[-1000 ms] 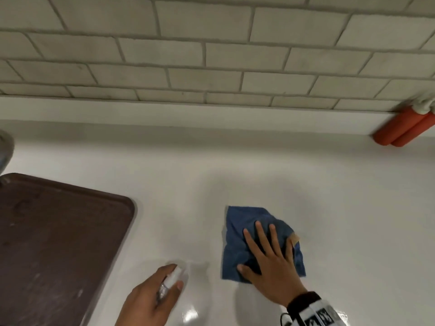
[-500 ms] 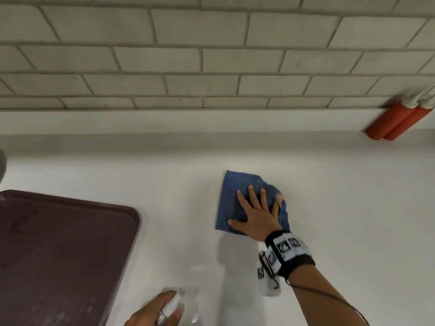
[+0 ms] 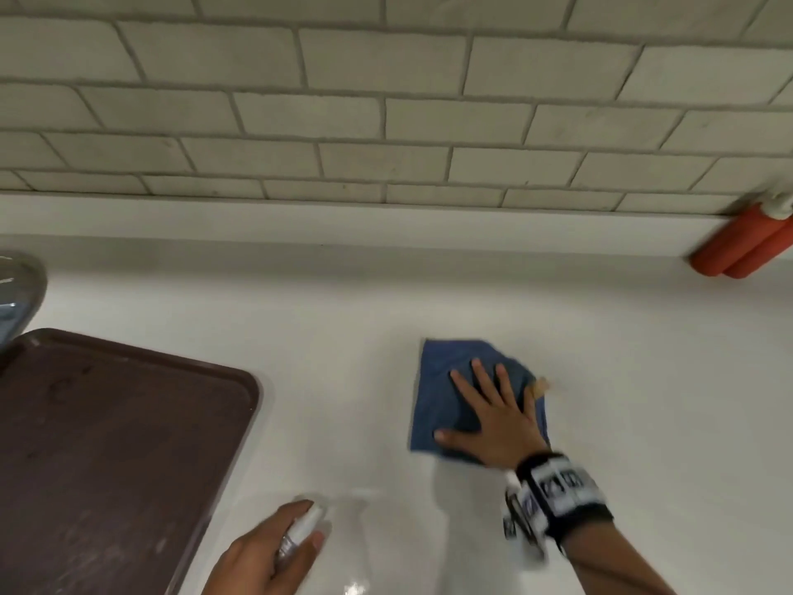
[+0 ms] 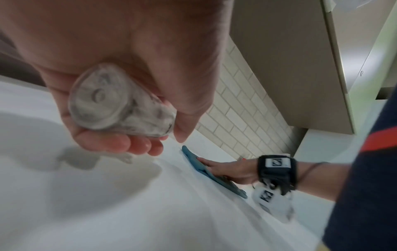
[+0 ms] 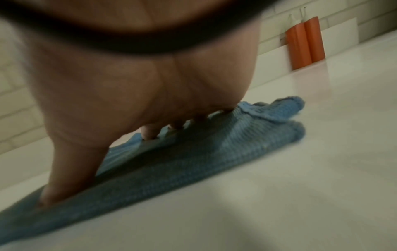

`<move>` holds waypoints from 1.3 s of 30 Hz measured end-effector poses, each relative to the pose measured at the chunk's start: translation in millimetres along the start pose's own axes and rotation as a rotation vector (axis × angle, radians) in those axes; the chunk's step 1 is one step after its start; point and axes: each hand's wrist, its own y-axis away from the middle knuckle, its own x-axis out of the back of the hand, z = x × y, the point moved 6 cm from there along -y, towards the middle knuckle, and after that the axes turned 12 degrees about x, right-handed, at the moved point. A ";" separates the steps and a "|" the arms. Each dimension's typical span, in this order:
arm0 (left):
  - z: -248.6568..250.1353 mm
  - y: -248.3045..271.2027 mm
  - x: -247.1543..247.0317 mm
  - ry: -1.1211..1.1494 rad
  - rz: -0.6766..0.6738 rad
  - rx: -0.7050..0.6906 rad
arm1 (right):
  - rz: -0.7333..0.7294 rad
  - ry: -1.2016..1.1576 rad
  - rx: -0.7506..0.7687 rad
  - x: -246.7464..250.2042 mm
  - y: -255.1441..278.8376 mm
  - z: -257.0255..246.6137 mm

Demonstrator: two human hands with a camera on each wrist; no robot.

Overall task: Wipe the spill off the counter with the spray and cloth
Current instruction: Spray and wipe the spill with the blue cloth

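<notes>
At the far left a dark brown tray (image 3: 107, 457) lies flat on the white counter (image 3: 343, 319), with a blurred grey rounded object (image 3: 19, 289) just behind its back corner. To the right of the tray, near the front edge, the left hand (image 3: 261, 556) is curled around a small clear spray bottle (image 3: 300, 530), fingers and thumb wrapped round its body; from the left wrist view the bottle's round base faces the camera and it is held off the counter. Further right, the blue cloth (image 3: 446, 392) lies spread on the counter, well apart from the tray. The right hand (image 3: 493, 418) presses flat on it, fingers straight and splayed, thumb out to the left; a small tan patch shows at the cloth's right edge. In the far right corner, two orange bottles (image 3: 742, 246) stand side by side against the tiled wall (image 3: 386, 122).
</notes>
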 end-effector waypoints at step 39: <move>-6.4 44.4 5.1 0.236 0.098 -0.039 | 0.254 -0.016 0.104 28.0 2.2 -51.0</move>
